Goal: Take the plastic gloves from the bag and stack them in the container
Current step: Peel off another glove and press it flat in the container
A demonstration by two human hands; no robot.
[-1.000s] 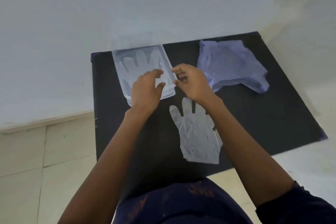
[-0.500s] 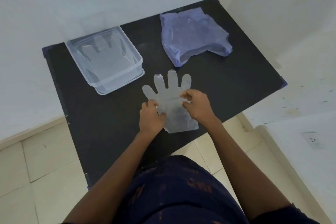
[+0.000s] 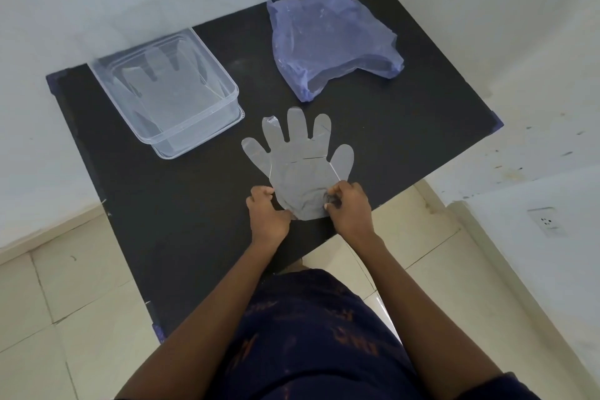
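A clear plastic glove [image 3: 300,157] lies flat on the black table [image 3: 406,127], fingers pointing away from me. My left hand [image 3: 268,216] pinches the left side of its cuff. My right hand [image 3: 349,209] pinches the right side of the cuff, which is crumpled between the fingers. A clear rectangular container [image 3: 168,97] stands at the back left with at least one glove flat inside. The bluish plastic bag [image 3: 331,42] lies crumpled at the back right.
The table stands in a corner of white walls. Its near edge runs just below my hands, with tiled floor [image 3: 65,302] beneath. A wall socket [image 3: 545,221] is on the right.
Both hands came down from the container to the loose glove, then slid from its palm to the cuff and took hold. The glove now lies spread out, thumb showing.
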